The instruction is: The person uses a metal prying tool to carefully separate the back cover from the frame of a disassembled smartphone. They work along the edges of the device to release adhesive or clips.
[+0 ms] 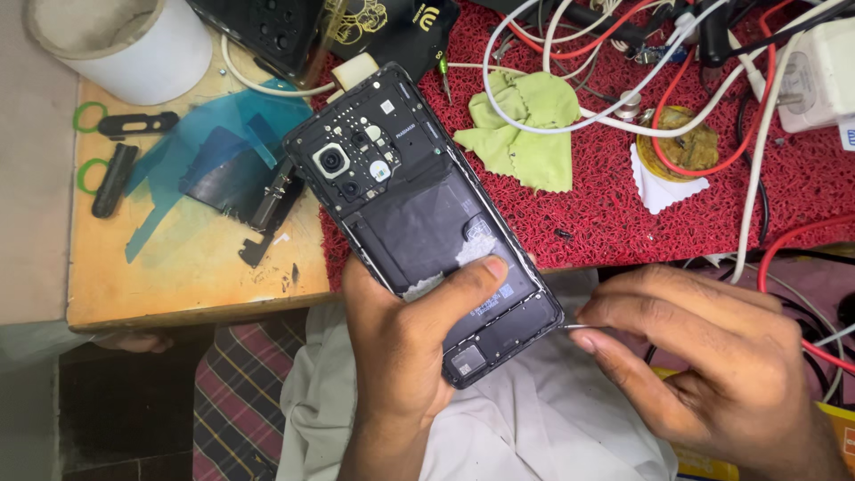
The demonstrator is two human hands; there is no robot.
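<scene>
My left hand (401, 347) grips an opened black smartphone (405, 205) with its back cover off, thumb pressed across the lower battery area. The camera module (331, 161) and circuit board show at the phone's upper end. My right hand (704, 356) pinches a thin metal tool (579, 326) whose tip sits just beside the phone's lower right corner. The phone is held tilted above the table edge, over my lap.
A red mat (606, 205) carries a green cloth (525, 129), tangled red and white cables (677, 107) and a white charger (824, 76). On the wooden tabletop (178, 276) lie blue film (205, 142), black parts and a white cup (125, 44).
</scene>
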